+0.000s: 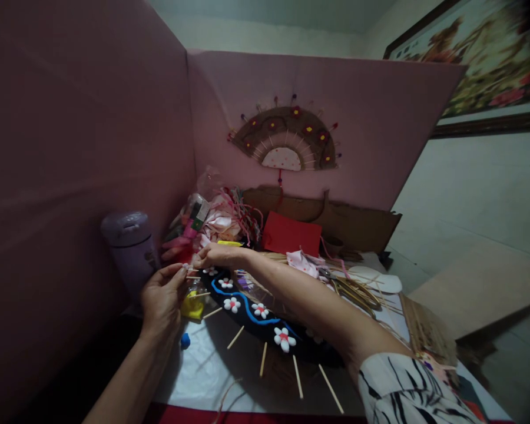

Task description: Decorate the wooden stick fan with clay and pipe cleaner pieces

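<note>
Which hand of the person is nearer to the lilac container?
Left. The left hand appears just right of the lilac container; the right hand is farther right, by one end of the black fan.

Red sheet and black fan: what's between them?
Head view: the right forearm lies between red sheet and black fan; thin sticks and spotted cloth also show there.

The white-covered table (198,377) holds a blue lump (185,341); also a yellow packet (193,306).
</note>
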`<state>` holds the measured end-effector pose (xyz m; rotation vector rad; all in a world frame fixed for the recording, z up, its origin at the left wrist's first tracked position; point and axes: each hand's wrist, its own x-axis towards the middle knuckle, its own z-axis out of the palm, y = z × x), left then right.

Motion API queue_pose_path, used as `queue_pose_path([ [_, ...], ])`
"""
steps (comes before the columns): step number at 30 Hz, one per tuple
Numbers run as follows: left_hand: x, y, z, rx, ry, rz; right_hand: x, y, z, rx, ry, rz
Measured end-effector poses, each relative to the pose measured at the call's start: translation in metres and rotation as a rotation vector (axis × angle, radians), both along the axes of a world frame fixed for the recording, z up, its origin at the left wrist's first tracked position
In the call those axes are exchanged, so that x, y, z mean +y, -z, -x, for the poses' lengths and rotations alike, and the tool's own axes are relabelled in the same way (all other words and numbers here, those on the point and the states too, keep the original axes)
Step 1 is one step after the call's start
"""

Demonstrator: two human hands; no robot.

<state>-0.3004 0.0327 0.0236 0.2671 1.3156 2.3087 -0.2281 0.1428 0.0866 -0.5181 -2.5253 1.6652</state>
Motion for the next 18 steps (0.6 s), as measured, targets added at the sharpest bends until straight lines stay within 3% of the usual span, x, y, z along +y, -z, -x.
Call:
queue_pose_path([
  [18, -0.0009, 0.0014, -0.0003, 0.185, -0.020, 0.122, 0.0043, 0.0032, 0.0027, -0.013, -0.021, -0.091],
])
